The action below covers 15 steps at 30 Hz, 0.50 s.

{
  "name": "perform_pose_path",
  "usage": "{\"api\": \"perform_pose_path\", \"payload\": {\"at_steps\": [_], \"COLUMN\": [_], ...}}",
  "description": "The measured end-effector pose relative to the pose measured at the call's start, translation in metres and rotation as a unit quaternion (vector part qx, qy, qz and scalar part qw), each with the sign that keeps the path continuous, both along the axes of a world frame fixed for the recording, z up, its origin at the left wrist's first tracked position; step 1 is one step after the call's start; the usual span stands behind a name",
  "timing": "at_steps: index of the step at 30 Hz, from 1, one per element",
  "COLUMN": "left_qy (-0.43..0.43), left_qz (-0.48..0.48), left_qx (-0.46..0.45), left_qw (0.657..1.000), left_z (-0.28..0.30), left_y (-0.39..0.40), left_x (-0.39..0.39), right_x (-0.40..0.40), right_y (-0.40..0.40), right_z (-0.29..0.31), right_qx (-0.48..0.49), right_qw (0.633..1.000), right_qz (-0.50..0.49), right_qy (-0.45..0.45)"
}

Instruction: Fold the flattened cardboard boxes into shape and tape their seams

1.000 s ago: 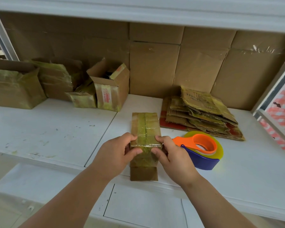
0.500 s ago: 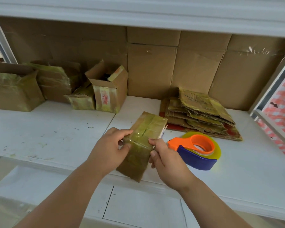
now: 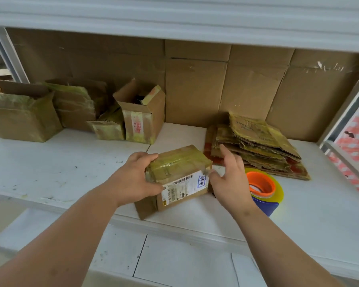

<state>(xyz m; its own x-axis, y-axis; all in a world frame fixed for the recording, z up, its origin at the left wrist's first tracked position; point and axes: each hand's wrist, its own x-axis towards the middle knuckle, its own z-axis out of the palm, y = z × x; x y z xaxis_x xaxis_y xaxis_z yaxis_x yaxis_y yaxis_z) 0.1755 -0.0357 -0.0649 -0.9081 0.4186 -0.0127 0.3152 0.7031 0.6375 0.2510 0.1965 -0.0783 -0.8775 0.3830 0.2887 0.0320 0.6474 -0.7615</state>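
A small folded cardboard box (image 3: pixel 178 177) with yellowed tape on top and a white barcode label on its near side rests on the white shelf (image 3: pixel 71 168). My left hand (image 3: pixel 133 179) grips the box's left end, fingers curled over the top edge and thumb on the near side. My right hand (image 3: pixel 228 179) is at the box's right end with fingers spread and straight, the thumb touching the corner. A tape dispenser (image 3: pixel 263 189) with an orange core, yellow roll and blue body sits just right of my right hand. A stack of flattened boxes (image 3: pixel 257 146) lies behind it.
Several assembled and open boxes (image 3: pixel 141 114) stand at the back left of the shelf, the largest one (image 3: pixel 21 114) at the far left. Brown cardboard sheets (image 3: pixel 195 85) line the back wall. An upper shelf (image 3: pixel 174 19) overhangs. A metal frame post (image 3: pixel 344 106) stands at right.
The box has been turned from lengthwise to sideways, so its labelled side now faces me. My right hand has let go of its grip and spread its fingers at the right end.
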Motion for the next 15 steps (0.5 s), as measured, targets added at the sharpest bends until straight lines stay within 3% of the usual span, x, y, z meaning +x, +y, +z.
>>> {"api": "perform_pose_path", "payload": {"at_steps": [4, 9, 15], "left_qy": [-0.045, -0.035, 0.058], "left_qz": [-0.023, 0.015, 0.083], "left_qx": [0.009, 0.014, 0.082], "left_qw": [0.999, 0.999, 0.992], "left_z": [0.005, 0.003, -0.004], "left_y": [-0.013, -0.019, -0.014], "left_x": [-0.009, -0.018, -0.032], "right_x": [-0.004, -0.007, -0.008], "right_y": [-0.008, -0.019, -0.023], "right_z": [0.008, 0.004, -0.007], "right_qx": [-0.025, -0.052, -0.109], "right_qw": [0.987, 0.989, 0.984], "right_qz": [0.111, 0.111, 0.126], "right_qy": [-0.110, -0.081, -0.066]}}
